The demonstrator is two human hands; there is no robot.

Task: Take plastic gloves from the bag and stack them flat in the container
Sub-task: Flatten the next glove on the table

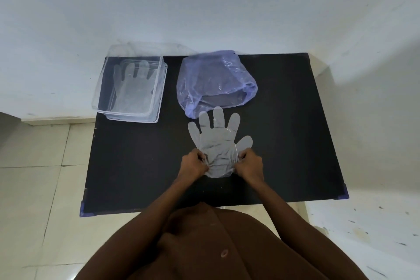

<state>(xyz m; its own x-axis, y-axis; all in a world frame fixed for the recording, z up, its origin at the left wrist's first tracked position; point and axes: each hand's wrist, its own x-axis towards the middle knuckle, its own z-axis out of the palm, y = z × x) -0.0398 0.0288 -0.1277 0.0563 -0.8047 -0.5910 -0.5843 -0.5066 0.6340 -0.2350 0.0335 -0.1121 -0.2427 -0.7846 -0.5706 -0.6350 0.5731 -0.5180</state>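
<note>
A clear plastic glove point(217, 137) lies spread flat on the black table top point(136, 166), fingers pointing away from me. My left hand point(194, 163) pinches the left side of its cuff and my right hand point(250, 163) pinches the right side. Behind the glove sits a crumpled purple plastic bag point(213, 79), its mouth facing me. At the far left stands a clear rectangular container point(102, 88) with at least one flat glove point(134, 84) lying inside.
The table is pushed against a white wall point(204, 7). The container's clear lid point(136, 49) leans behind it against the wall. Tiled floor shows to the left and a paint-speckled surface to the right.
</note>
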